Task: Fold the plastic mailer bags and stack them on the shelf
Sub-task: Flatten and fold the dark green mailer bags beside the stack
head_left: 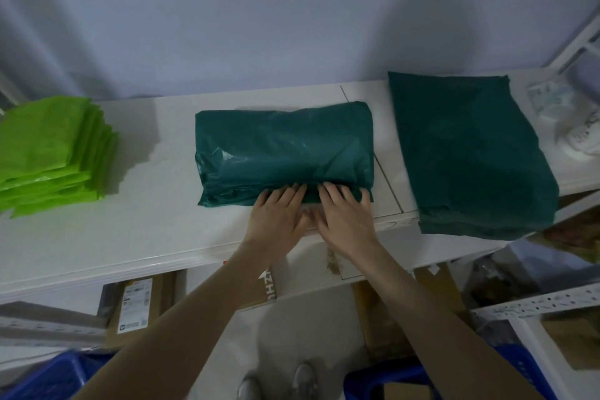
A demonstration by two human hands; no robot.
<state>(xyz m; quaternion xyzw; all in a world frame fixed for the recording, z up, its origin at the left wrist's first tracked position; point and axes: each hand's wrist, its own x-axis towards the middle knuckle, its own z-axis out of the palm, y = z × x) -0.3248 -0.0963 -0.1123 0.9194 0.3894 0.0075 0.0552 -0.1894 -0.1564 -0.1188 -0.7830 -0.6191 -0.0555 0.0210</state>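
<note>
A folded dark green mailer bag bundle (pixel 285 146) lies in the middle of the white shelf (pixel 97 237). My left hand (pixel 279 211) and my right hand (pixel 345 211) sit side by side at its near edge. Their fingers lie flat and straight on the plastic, pressing the front fold down. A flat pile of unfolded dark green mailer bags (pixel 470 153) lies to the right, overhanging the shelf's front edge. A stack of folded light green mailer bags (pixel 55 153) stands at the left end of the shelf.
A white power strip and a clear packet (pixel 574 120) lie at the far right. Cardboard boxes (pixel 136 305) sit under the shelf. Blue crates (pixel 52 377) stand on the floor at lower left and lower right. A white metal rack frame (pixel 532 305) stands at the right.
</note>
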